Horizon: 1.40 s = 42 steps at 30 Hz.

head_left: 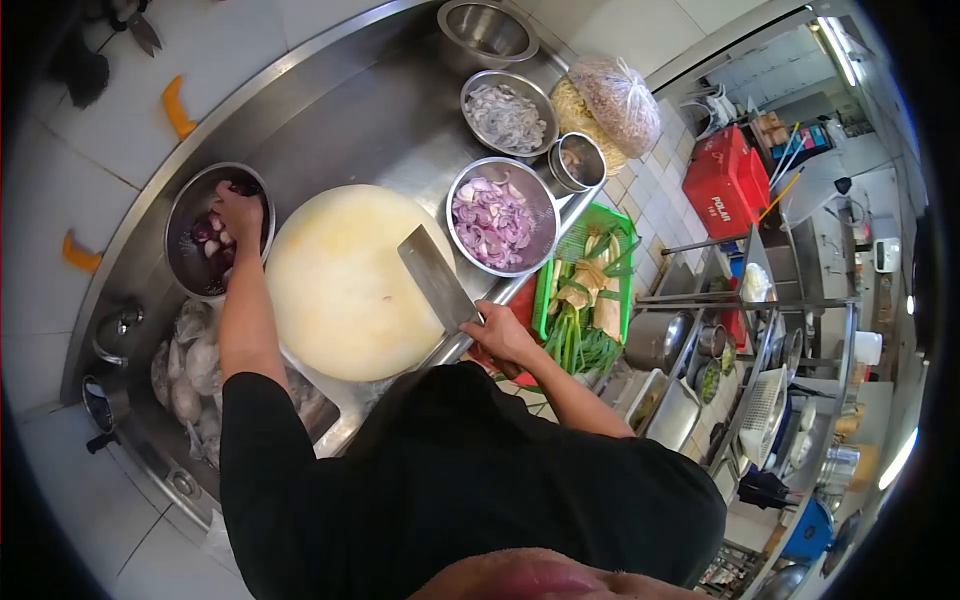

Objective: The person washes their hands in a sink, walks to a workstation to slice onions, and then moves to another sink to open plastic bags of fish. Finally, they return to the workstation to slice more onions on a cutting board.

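My left hand (pixel 238 212) reaches down into a metal bowl (pixel 182 262) at the left, its fingers closed around a dark red onion beside other peeled red onions (pixel 208 240). The fingertips are partly hidden. My right hand (pixel 500 332) grips the handle of a cleaver (pixel 436 277). The wide blade lies over the right edge of a thick round cutting board (pixel 350 290). To the board's right, a metal bowl holds sliced red onions (pixel 492 222).
Behind are a bowl of pale greyish pieces (pixel 505 115), a metal bowl (pixel 488 32) and a small pot (pixel 577 160). Bagged food (pixel 615 100) and a green basket (pixel 627 240) of leeks stand right. Wrapped pale items (pixel 190 370) fill the sink beside a faucet (pixel 122 335).
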Available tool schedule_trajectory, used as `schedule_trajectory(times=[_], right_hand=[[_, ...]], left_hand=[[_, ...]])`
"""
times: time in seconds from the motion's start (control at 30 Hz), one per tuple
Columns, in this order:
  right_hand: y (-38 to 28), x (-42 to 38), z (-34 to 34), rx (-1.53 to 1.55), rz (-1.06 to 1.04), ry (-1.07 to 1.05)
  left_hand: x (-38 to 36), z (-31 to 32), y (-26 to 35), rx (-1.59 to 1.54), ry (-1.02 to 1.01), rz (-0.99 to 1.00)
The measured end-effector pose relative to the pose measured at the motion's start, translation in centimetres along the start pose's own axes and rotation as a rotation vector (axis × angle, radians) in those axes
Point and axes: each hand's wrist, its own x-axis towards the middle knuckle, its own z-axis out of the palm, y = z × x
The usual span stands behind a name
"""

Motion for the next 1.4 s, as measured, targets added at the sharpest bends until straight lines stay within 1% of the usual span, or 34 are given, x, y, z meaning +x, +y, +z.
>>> schedule_trajectory(times=[0.1, 0.13, 0.17, 0.2, 0.27, 0.3, 0.37, 0.4, 0.43, 0.47, 0.5, 0.53, 0.6, 0.63, 0.67, 0.7, 0.73, 0.77, 0.8, 0.83, 0.87, 0.9, 0.93, 1.0, 1.03, 1.1, 1.13, 1.17, 1.2, 1.23, 1.27, 1.3, 1.33, 1.4], right_hand=[[0.2, 0.5, 0.0, -0.044, -0.005, -0.009], [0.3, 0.5, -0.1, -0.077, -0.011, -0.008], [1.3, 1.0, 0.3, -0.232, -0.156, 0.064], [2.2, 1.3, 0.4, -0.222, -0.15, 0.057], [2.0, 1.5, 0.5, -0.203, -0.146, 0.042], [1.9, 1.6, 0.5, -0.164, -0.097, 0.02], [0.6, 1.3, 0.4, -0.086, 0.001, -0.026], [0.9, 1.6, 0.5, -0.136, -0.054, 0.01], [1.6, 2.1, 0.7, -0.187, -0.11, 0.043], [1.5, 2.1, 0.9, -0.239, -0.165, 0.074], [1.5, 2.1, 0.8, -0.199, -0.133, 0.083], [0.9, 1.9, 0.7, -0.176, -0.106, 0.061], [0.9, 1.8, 1.1, -0.158, -0.072, 0.042], [1.5, 2.1, 1.1, -0.162, -0.07, 0.045], [2.0, 2.6, 1.1, -0.163, -0.071, 0.046], [2.5, 2.9, 1.2, -0.159, -0.073, 0.042], [3.2, 3.0, 1.3, -0.15, -0.076, 0.042], [4.3, 3.5, 1.7, -0.139, -0.091, 0.055], [4.1, 3.5, 1.7, -0.125, -0.026, 0.031], [5.2, 3.9, 1.6, -0.157, -0.091, 0.049], [6.2, 4.5, 1.9, -0.186, -0.153, 0.076], [2.1, 2.8, 1.8, -0.018, -0.009, 0.02], [2.4, 2.9, 1.9, -0.033, -0.028, 0.02], [3.2, 3.4, 1.5, -0.063, -0.063, 0.039], [2.2, 3.0, 1.3, -0.049, -0.027, 0.031], [2.3, 2.8, 1.4, -0.088, -0.081, 0.048], [2.5, 2.8, 1.3, -0.106, -0.109, 0.058], [3.4, 3.1, 1.5, -0.148, -0.145, 0.071], [4.8, 3.7, 1.8, -0.19, -0.179, 0.083], [5.6, 4.1, 1.9, -0.232, -0.215, 0.098], [5.6, 4.1, 2.0, -0.198, -0.19, 0.091], [5.3, 4.1, 2.2, -0.167, -0.164, 0.084], [5.3, 3.9, 2.3, -0.136, -0.133, 0.077], [5.6, 4.0, 2.1, -0.161, -0.11, 0.086]], left_hand=[[0.4, 0.6, -0.4, -0.134, 0.018, 0.019], [0.9, 1.2, -0.9, -0.18, 0.039, 0.126], [1.8, 2.0, -1.9, -0.228, 0.059, 0.231], [2.6, 2.9, -2.8, -0.277, 0.079, 0.333], [3.5, 3.7, -3.0, -0.335, 0.018, 0.402], [4.0, 4.1, -3.0, -0.365, -0.013, 0.435], [5.6, 6.0, -3.6, -0.296, -0.055, 0.465], [6.7, 7.4, -4.1, -0.262, -0.076, 0.477], [7.8, 9.6, -5.0, -0.141, 0.026, 0.49], [7.9, 9.6, -4.3, -0.184, -0.016, 0.509], [8.1, 9.6, -3.6, -0.227, -0.057, 0.526], [7.5, 8.5, -4.5, -0.263, -0.085, 0.51], [2.1, 1.5, 0.0, -0.748, -0.264, 0.15], [0.6, -0.4, 0.6, -0.862, -0.187, 0.215], [-1.2, -2.4, 1.6, -0.803, -0.049, 0.343], [-4.1, -4.3, 2.6, -0.563, 0.154, 0.559], [-6.1, -4.1, 2.9, -0.674, 0.028, 0.558], [-9.5, -4.3, 2.8, -0.561, -0.032, 0.554], [-12.7, -3.7, 2.4, -0.666, -0.22, 0.594], [-14.8, 0.2, 0.6, -0.68, -0.208, 0.717], [-17.6, -0.3, 0.3, -0.466, -0.336, 0.758], [-19.4, 0.3, -0.9, -0.353, -0.231, 0.952], [-20.4, 0.0, -1.3, -0.277, -0.398, 0.896], [-20.9, -0.4, -1.4, -0.198, -0.283, 0.941], [-19.9, -0.7, -1.3, -0.268, -0.19, 0.945], [-15.2, -1.5, -1.4, -0.409, -0.005, 0.948], [-12.3, -3.0, -1.6, -0.359, -0.001, 0.806], [-9.5, -4.4, -1.2, -0.199, -0.021, 0.613], [-7.0, -5.3, -1.2, 0.02, -0.12, 0.423], [-5.4, -6.4, -1.9, 0.173, -0.348, 0.404], [-0.2, -1.1, -5.6, 0.347, -0.512, 0.405], [-0.3, -1.5, -5.7, 0.467, -0.535, 0.521], [-1.5, -3.7, -4.1, 0.462, -0.6, 0.507], [2.4, 1.2, -7.0, 0.47, -0.621, 0.602]])
